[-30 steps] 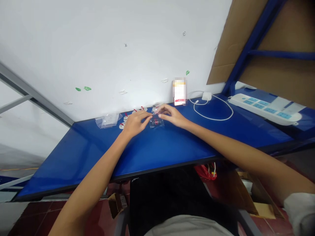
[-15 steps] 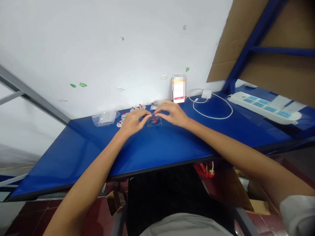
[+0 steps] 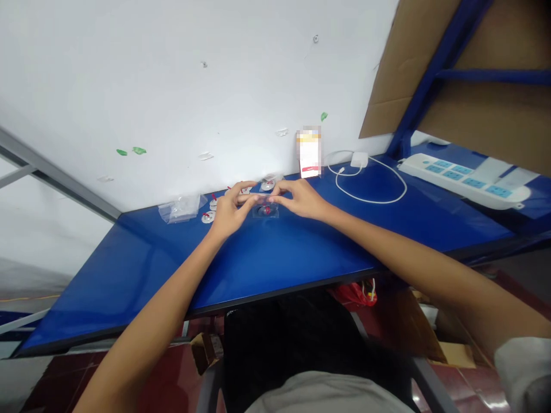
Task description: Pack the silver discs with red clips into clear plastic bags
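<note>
Both my hands meet near the back of the blue table (image 3: 267, 258). My left hand (image 3: 229, 209) and my right hand (image 3: 300, 198) pinch the top edge of a small clear plastic bag (image 3: 265, 210) between them. A small red and dark part lies inside the bag. The bag's lower edge rests close to the table top. Just behind my hands, along the wall, lie several small white round parts with red bits (image 3: 209, 216).
A pile of clear plastic bags (image 3: 181, 207) lies at the back left. A phone (image 3: 309, 152) leans on the wall. A white charger and cable (image 3: 365, 180) and a white power strip (image 3: 462, 184) are at the right. Cardboard and a blue frame (image 3: 434, 74) stand at the upper right.
My hands have stayed together on the small bag, with fingers shifting along its top edge. The view has tilted slightly, and the bag sits a little lower toward the table.
</note>
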The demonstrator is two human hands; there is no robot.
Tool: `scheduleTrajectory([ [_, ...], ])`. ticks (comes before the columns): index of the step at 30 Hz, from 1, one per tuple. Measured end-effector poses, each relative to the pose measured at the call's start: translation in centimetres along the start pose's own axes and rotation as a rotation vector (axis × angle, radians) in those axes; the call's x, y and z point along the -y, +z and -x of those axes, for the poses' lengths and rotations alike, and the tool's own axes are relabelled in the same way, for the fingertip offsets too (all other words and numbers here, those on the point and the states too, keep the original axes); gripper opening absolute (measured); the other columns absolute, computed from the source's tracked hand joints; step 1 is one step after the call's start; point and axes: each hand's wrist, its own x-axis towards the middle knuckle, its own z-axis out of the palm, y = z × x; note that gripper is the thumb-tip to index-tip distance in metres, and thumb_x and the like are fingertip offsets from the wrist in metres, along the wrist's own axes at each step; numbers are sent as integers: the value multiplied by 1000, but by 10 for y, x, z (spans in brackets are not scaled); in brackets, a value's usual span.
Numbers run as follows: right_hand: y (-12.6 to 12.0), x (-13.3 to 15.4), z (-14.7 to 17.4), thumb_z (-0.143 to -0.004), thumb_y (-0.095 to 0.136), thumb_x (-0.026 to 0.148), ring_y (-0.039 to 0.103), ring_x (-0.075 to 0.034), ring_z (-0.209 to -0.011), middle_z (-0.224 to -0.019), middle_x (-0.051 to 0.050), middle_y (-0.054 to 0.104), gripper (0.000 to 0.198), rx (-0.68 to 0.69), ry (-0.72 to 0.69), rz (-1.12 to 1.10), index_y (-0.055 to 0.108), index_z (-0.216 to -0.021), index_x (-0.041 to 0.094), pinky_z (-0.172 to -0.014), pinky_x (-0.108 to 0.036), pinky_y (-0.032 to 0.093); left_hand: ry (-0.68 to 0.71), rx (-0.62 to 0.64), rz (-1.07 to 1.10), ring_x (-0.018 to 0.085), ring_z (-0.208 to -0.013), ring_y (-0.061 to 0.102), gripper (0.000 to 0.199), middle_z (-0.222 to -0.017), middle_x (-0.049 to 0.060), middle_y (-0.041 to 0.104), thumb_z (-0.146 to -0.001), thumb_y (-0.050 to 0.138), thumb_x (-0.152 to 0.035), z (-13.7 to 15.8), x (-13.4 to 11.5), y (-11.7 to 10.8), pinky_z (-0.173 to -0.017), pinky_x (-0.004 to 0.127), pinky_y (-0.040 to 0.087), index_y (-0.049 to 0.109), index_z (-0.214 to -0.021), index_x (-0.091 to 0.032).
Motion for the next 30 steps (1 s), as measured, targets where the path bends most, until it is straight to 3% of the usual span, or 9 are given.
scheduleTrajectory([
  [2, 2, -2, 1, -101, 72, 32, 78, -24, -90, -95, -4, 83, 14, -2, 9, 5, 76, -92, 21, -88, -38, 57, -55, 42, 77, 32, -111, 83, 58, -117, 12, 86, -98, 81, -53, 0, 5, 5, -100, 43, 65, 71, -144, -20],
  [6, 4, -6, 2, -98, 75, 36, 79, -25, -97, -104, -5, 83, 15, -16, 30, -21, 76, -103, 22, -93, -40, 60, -49, 35, 88, 31, -105, 83, 41, -112, 11, 86, -97, 81, -55, -1, 13, 9, -100, 43, 65, 85, -114, -18],
  [9, 6, -7, 1, -99, 78, 41, 78, -26, -104, -115, -7, 82, 25, 30, -14, -41, 77, -117, 24, -97, -42, 60, -47, 17, 67, 29, -99, 83, 39, -105, 10, 86, -95, 82, -56, -1, 13, 8, -94, 40, 65, 86, -107, -19],
  [13, 5, -5, -1, -105, 69, 34, 76, -26, -106, -115, -8, 82, 16, 24, -130, 27, 80, -102, 23, -99, -42, 58, -32, 39, 52, 28, -96, 83, 39, -103, 9, 86, -95, 80, -57, 0, 11, 11, -93, 40, 65, 84, -106, -19],
  [18, 4, -6, -2, -100, 76, 31, 78, -24, -90, -94, -4, 85, 15, -40, -64, 73, 86, -93, 23, -86, -36, 56, -20, 12, 13, 26, -91, 82, 37, -97, 7, 85, -97, 79, -55, 0, 10, 17, -89, 37, 65, 83, -102, -19],
  [24, 5, -5, 1, -94, 81, 25, 83, -29, -96, -99, -2, 89, 13, -118, 32, 68, 92, -94, 31, -87, -39, 59, -59, 37, 95, 26, -93, 82, 38, -99, 9, 85, -97, 79, -55, 1, 8, 19, -88, 38, 65, 81, -105, -18],
  [28, 5, -3, 1, -95, 80, 28, 83, -29, -99, -102, -1, 88, 13, -174, 43, 62, 92, -95, 33, -92, -43, 61, -102, 177, 146, 31, -114, 80, 47, -123, 12, 83, -94, 84, -55, 3, 12, 19, -103, 44, 64, 80, -124, -19],
  [30, 5, -2, 1, -94, 81, 29, 82, -29, -100, -104, -2, 88, 11, -206, 47, 51, 92, -95, 31, -93, -44, 61, -108, 228, 133, 32, -114, 80, 49, -127, 12, 82, -93, 85, -55, 4, 16, 20, -105, 46, 63, 80, -128, -20],
])
